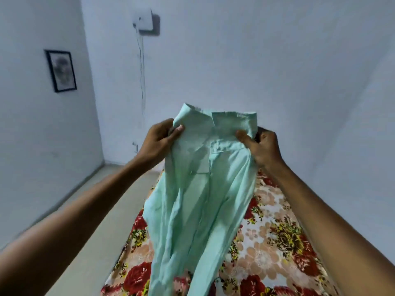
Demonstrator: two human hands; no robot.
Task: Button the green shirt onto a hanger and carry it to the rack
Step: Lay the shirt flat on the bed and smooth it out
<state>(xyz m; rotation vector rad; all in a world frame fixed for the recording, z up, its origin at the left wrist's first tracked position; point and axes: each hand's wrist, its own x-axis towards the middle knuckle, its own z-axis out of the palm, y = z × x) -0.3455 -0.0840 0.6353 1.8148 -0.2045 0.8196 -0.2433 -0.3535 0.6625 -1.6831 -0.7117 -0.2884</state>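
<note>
Both arms stretched forward, raised. Left hand (159, 138) pinches shirt (198, 189) at left shoulder beside collar (218, 122), thumb on front, fingers curled behind. Right hand (259, 146) pinches right shoulder likewise, thumb on front. Shirt held up in air, hanging down over bed (277, 231) with floral sheet. Hanger not visible.

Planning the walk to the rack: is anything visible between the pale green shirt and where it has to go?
Cannot tell: no rack or hanger shows. Both the left hand and right hand grip the pale green cotton shirt at its collar, over the floral bedspread.
</note>
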